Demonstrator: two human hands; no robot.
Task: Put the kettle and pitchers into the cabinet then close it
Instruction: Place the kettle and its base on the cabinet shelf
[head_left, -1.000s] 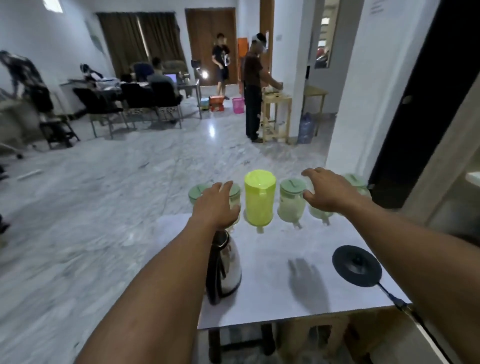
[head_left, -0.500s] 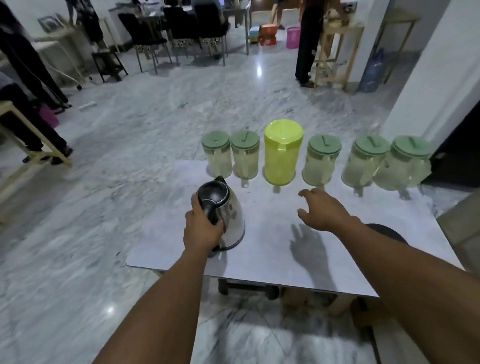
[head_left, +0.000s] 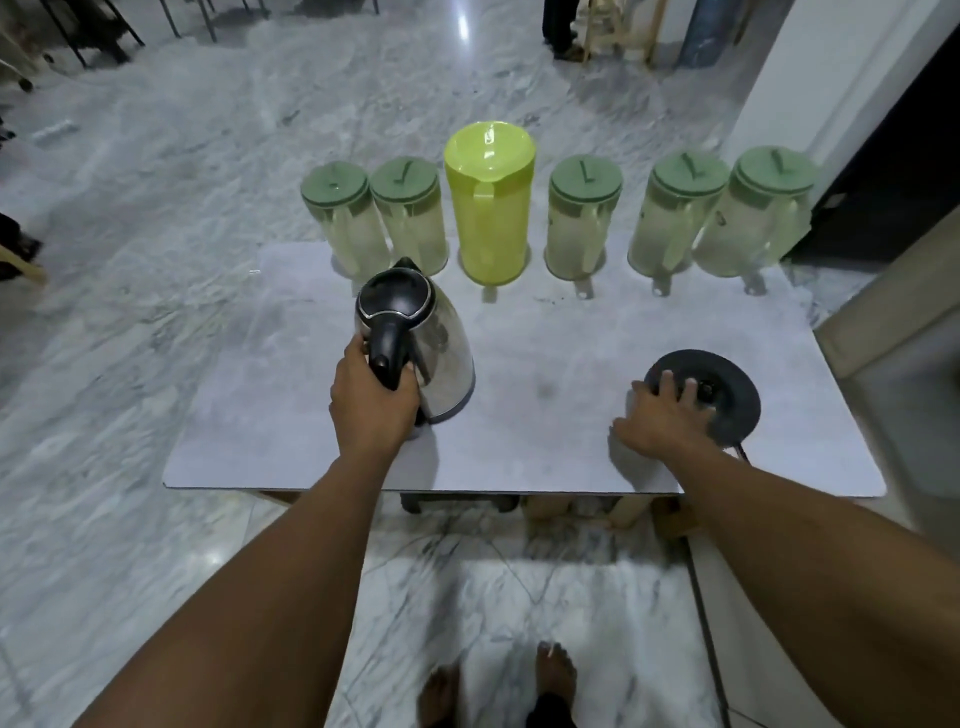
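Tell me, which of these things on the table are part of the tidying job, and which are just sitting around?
Part of the job:
kettle, gripped by the left hand
yellow pitcher
five green-lidded pitchers

Just there:
black kettle base, which the right hand touches
table
blue bottle on the floor behind

Left hand (head_left: 375, 399) clenched (arm extended); right hand (head_left: 660, 418) flat, fingers spread.

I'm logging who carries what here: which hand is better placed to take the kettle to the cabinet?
The left hand. It is already closed around the black handle of the kettle. The right hand lies flat on the round black base, well apart from the kettle.
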